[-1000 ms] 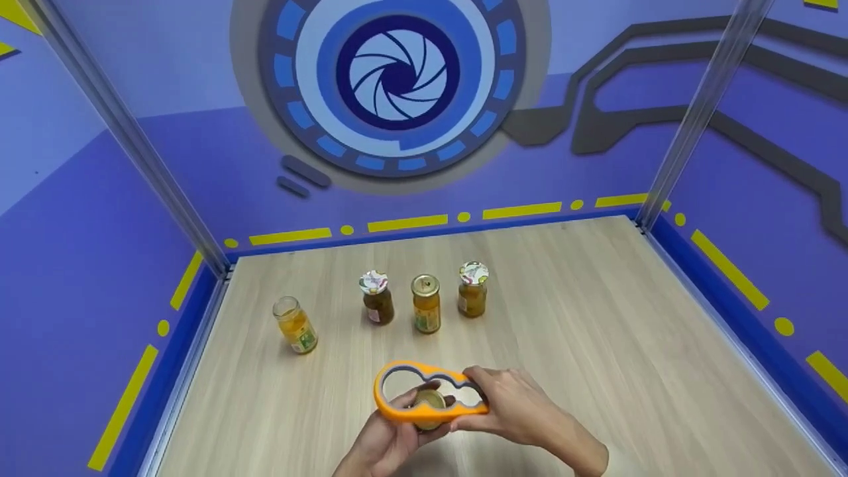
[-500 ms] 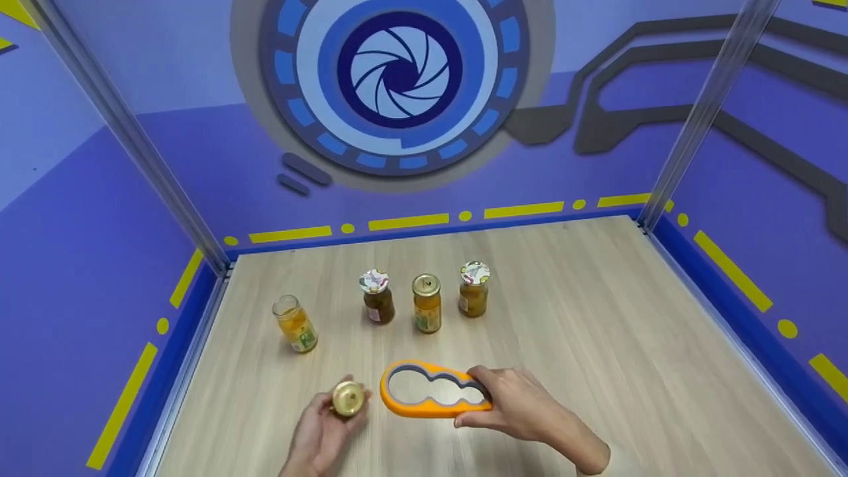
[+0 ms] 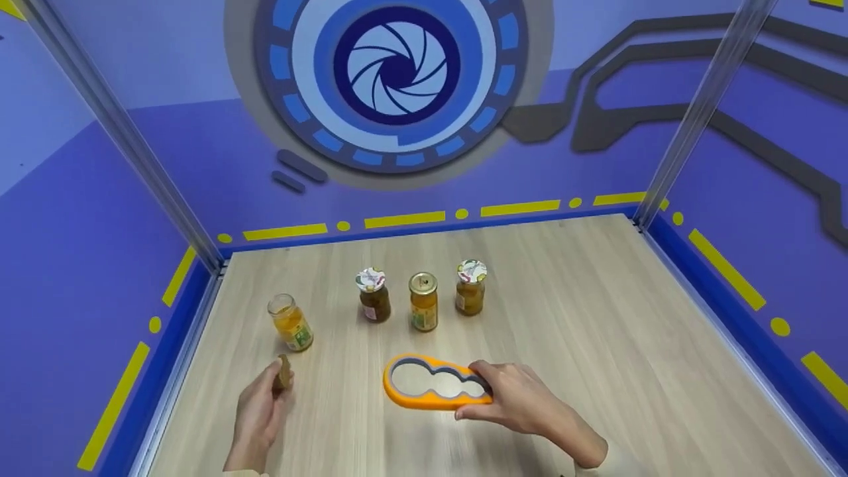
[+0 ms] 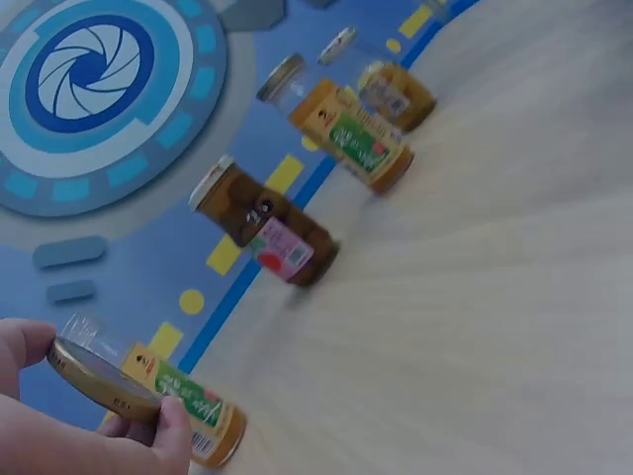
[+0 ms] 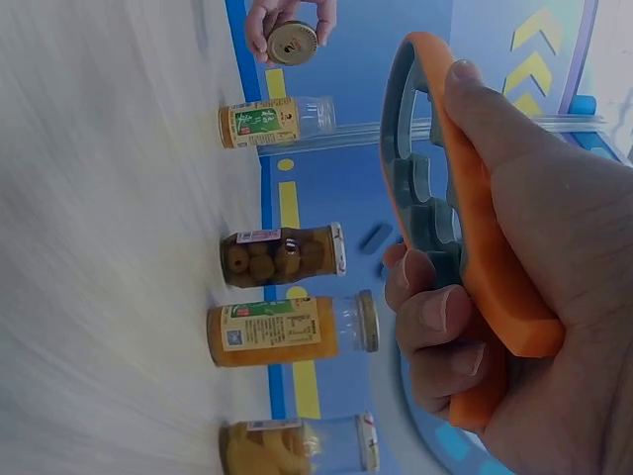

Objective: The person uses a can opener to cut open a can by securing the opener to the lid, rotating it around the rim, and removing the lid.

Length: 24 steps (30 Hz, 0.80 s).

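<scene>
I watch over the remote feed as a person's left hand point(image 3: 258, 404) pinches a gold lid point(image 3: 283, 373) between thumb and fingers, turned up on its edge, near the tabletop's point(image 3: 596, 318) left edge. Just beyond it stands the uncapped jar point(image 3: 291, 329), upright and apart from the lid. The right hand point(image 3: 520, 401) grips an orange opener point(image 3: 411, 403) by its narrow end, the loop held above the tabletop well short of the far edge. Toward that edge, roughly midway between the left and right sides, a dark jar point(image 3: 375, 303), a gold-capped jar point(image 3: 424, 311) and a pale jar point(image 3: 470, 298) stand in a row, all closed.

I judge the step in hand to be putting aside a removed lid, with one jar done. The next move, in my view, calls for laying the lid flat clear of the glass, then releasing it to free the left hand for steadying a closed jar.
</scene>
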Each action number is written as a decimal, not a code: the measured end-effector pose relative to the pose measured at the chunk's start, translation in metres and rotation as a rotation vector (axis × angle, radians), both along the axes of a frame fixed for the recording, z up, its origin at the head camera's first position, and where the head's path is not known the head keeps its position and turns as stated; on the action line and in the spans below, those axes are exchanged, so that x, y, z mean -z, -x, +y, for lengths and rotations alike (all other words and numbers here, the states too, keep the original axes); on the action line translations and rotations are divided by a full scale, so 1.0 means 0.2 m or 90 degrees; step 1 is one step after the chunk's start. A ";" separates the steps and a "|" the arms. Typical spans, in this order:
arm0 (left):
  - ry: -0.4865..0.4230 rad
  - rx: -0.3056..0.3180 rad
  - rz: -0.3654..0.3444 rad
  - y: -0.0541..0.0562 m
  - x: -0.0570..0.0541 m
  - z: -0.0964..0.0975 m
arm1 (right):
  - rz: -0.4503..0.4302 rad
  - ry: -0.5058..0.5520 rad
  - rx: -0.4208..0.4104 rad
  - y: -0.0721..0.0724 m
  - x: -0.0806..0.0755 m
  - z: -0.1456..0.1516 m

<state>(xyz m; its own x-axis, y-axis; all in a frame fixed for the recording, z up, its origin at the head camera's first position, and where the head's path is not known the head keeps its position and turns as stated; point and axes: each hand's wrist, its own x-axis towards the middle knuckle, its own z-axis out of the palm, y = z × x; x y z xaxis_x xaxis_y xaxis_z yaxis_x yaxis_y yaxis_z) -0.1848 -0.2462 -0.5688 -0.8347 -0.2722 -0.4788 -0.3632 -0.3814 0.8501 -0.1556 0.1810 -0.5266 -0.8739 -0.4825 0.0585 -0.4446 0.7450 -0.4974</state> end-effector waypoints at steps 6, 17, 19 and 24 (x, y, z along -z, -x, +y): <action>0.297 0.068 0.008 0.05 0.01 -0.05 | -0.010 -0.001 0.012 0.02 0.01 0.01; 0.618 0.097 0.056 0.12 0.16 0.01 | -0.023 0.000 0.025 0.01 0.03 0.04; 0.668 0.098 0.058 0.14 0.18 0.03 | -0.013 0.004 0.023 0.01 0.03 0.05; 0.736 0.112 0.039 0.17 0.24 0.02 | -0.015 0.007 0.026 0.00 0.04 0.06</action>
